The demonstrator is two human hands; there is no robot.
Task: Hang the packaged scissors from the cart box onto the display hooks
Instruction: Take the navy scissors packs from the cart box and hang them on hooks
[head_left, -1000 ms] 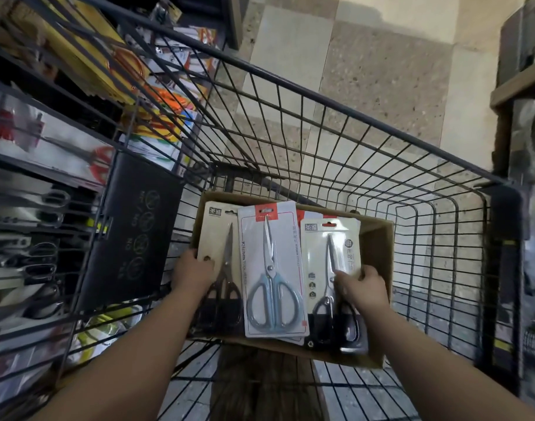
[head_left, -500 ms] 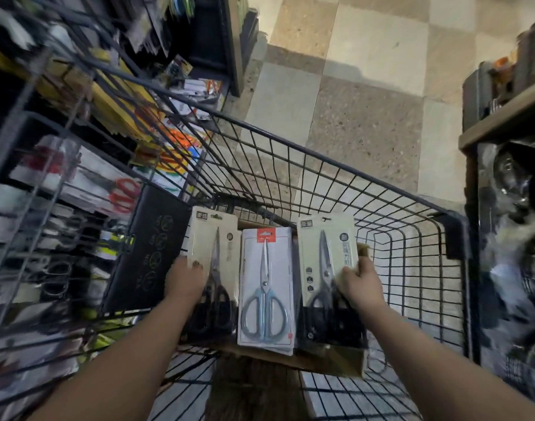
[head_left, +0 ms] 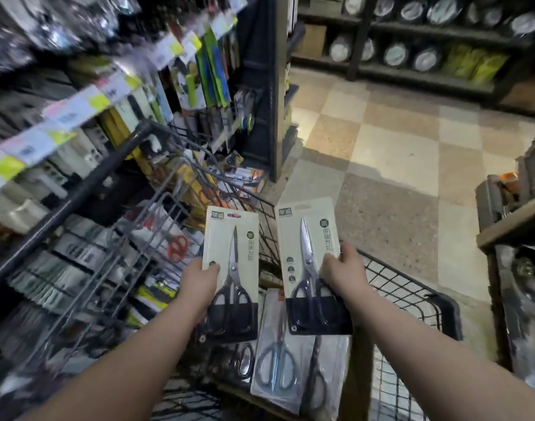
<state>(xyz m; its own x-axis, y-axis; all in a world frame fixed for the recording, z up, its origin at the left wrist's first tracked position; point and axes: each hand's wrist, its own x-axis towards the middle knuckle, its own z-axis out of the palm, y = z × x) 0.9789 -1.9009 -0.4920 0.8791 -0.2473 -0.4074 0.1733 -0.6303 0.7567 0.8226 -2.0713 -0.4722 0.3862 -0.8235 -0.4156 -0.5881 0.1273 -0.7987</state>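
Observation:
My left hand grips a cream-carded pack of black-handled scissors, held upright above the cart. My right hand grips a matching scissors pack beside it, also upright. Below them, in the cardboard box in the cart, lies a white pack of blue-handled scissors, with more packs around it. The display rack with hooks stands to the left, hung with packaged goods, blurred.
The black wire cart fills the lower middle; its rim runs along the rack at left. A dark shelf end post stands ahead. Tiled floor stretches right. Shelves of round wares line the back, and a wooden shelf juts in at right.
Both hands have lifted their scissors packs up out of the box, leaving the blue-handled pack behind. The view has swung upward toward the rack and the aisle.

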